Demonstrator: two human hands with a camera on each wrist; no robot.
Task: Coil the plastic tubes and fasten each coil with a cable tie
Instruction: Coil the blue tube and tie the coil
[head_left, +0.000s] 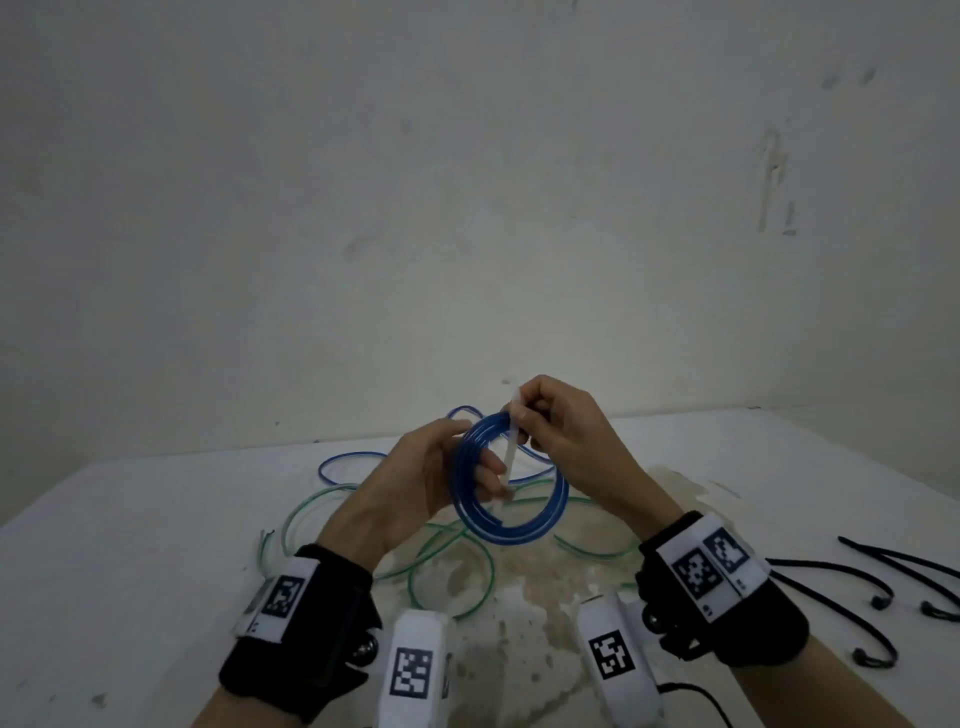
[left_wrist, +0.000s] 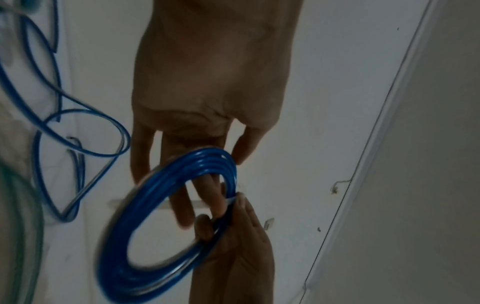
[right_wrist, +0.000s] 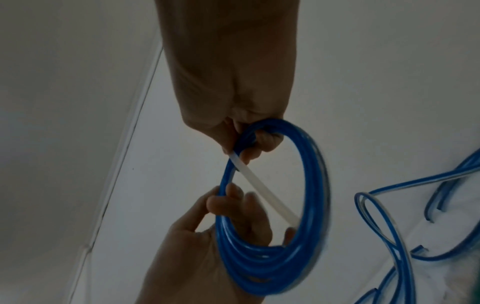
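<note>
Coil of blue plastic tube (head_left: 511, 475) held up above the white table (head_left: 130, 525), gripped at its left side by the left hand (head_left: 410, 486), fingers (right_wrist: 233, 197) curled through the ring. White cable tie (head_left: 511, 449) pinched at the coil's top by the right hand (head_left: 566, 436), strap slanting across the opening. Loose blue tubes (head_left: 345, 460) and green tubes (head_left: 452, 577) lying on the table beneath; black cable ties (head_left: 852, 592) well apart at the right.

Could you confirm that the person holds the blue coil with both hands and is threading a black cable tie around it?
Not quite: the cable tie at the blue coil is whitish and translucent, not black, as the right wrist view shows. Both hands do hold the coil; the black ties lie on the table.
</note>
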